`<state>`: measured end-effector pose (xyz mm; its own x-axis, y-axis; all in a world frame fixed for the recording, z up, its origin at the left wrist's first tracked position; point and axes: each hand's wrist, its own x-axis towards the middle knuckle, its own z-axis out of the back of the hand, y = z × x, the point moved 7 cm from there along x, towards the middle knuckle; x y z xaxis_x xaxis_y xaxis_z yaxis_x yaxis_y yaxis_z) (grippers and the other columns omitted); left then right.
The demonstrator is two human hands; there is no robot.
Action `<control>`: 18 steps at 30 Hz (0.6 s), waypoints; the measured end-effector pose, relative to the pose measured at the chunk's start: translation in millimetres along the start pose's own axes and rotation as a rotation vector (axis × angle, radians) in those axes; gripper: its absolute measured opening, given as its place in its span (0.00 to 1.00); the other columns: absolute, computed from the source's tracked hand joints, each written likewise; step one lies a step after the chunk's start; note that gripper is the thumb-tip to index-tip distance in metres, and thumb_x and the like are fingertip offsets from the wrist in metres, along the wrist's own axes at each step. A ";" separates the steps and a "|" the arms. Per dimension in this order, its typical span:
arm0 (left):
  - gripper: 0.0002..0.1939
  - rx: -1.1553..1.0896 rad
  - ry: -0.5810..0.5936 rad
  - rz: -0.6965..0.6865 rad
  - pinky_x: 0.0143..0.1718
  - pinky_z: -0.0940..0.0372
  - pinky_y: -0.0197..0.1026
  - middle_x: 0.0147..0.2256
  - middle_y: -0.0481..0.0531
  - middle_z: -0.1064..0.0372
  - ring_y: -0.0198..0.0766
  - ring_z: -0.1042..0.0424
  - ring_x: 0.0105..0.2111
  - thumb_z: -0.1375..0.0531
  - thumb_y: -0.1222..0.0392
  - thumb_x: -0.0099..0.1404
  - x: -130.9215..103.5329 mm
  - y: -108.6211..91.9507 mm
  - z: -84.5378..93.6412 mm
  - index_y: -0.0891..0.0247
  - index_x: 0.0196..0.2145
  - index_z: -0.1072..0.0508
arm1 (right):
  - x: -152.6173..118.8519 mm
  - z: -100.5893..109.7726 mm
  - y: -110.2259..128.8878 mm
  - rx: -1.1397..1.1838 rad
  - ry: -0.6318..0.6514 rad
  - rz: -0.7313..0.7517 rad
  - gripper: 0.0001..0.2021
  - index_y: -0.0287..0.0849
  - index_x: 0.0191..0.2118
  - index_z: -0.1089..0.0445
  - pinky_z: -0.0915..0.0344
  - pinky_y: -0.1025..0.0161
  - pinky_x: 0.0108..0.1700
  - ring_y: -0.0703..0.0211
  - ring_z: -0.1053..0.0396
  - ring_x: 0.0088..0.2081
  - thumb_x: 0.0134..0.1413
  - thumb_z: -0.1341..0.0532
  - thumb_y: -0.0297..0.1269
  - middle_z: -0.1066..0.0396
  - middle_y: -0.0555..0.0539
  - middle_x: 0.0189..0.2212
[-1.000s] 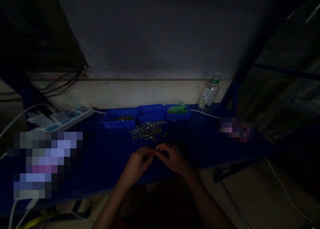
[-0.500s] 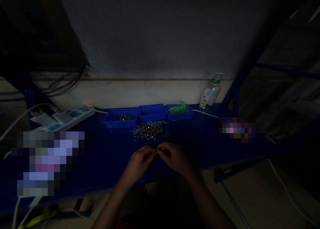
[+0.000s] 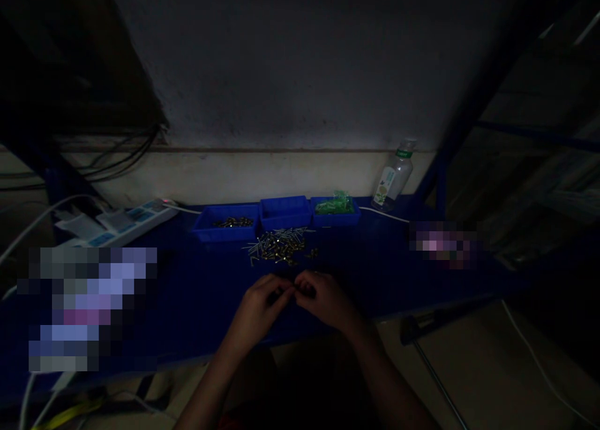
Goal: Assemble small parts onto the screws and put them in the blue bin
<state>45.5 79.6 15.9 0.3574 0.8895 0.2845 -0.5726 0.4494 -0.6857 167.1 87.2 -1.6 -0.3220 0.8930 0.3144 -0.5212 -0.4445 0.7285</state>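
My left hand (image 3: 263,302) and my right hand (image 3: 323,295) meet fingertip to fingertip near the front of the blue table (image 3: 384,274). Both are pinched closed; whatever lies between the fingertips is too small and dark to name. Just beyond them is a loose pile of metal screws or pins (image 3: 281,244), with a few small brassy pieces (image 3: 312,253) at its right. Behind the pile stand three blue trays: the left tray (image 3: 227,232) holds small metal parts, the middle tray (image 3: 285,214) shows nothing inside, and the right tray (image 3: 335,219) holds green plastic (image 3: 338,203).
A clear bottle (image 3: 394,177) leans against the wall at the back right. On the left lie a white power strip (image 3: 126,225) with plugs and cables, and a blurred-out item (image 3: 100,299). Another blurred-out item (image 3: 443,244) is at the right.
The hands stay together at almost the same spot, with the fingertips slightly shifted. The small dark piece glimpsed between them earlier is harder to see now.
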 end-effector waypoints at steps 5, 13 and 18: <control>0.09 0.003 -0.020 0.010 0.36 0.38 0.37 0.32 0.51 0.30 0.37 0.31 0.34 0.46 0.58 0.62 0.2 3.4 1.9 0.62 0.32 0.27 | 0.3 0.9 0.5 -0.010 0.003 -0.009 0.03 0.43 0.33 0.33 0.38 0.68 0.34 0.64 0.33 0.31 0.52 0.42 0.34 0.30 0.51 0.28; 0.09 -0.011 -0.029 0.013 0.37 0.37 0.38 0.33 0.51 0.30 0.37 0.31 0.34 0.46 0.59 0.62 -0.4 3.1 4.6 0.63 0.35 0.28 | -0.3 1.9 3.8 0.012 0.008 0.057 0.09 0.44 0.42 0.32 0.38 0.64 0.44 0.61 0.31 0.40 0.56 0.45 0.35 0.28 0.48 0.37; 0.09 -0.019 -0.010 0.003 0.36 0.37 0.37 0.33 0.51 0.30 0.37 0.31 0.34 0.46 0.60 0.62 -0.6 0.8 2.3 0.62 0.36 0.27 | 0.4 1.1 1.9 0.022 0.024 0.031 0.06 0.44 0.39 0.31 0.37 0.65 0.41 0.62 0.31 0.38 0.55 0.43 0.33 0.28 0.49 0.35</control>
<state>43.1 79.6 16.7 0.3484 0.8916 0.2893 -0.5591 0.4454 -0.6994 166.8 86.8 0.5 -0.3568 0.8767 0.3226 -0.4932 -0.4700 0.7320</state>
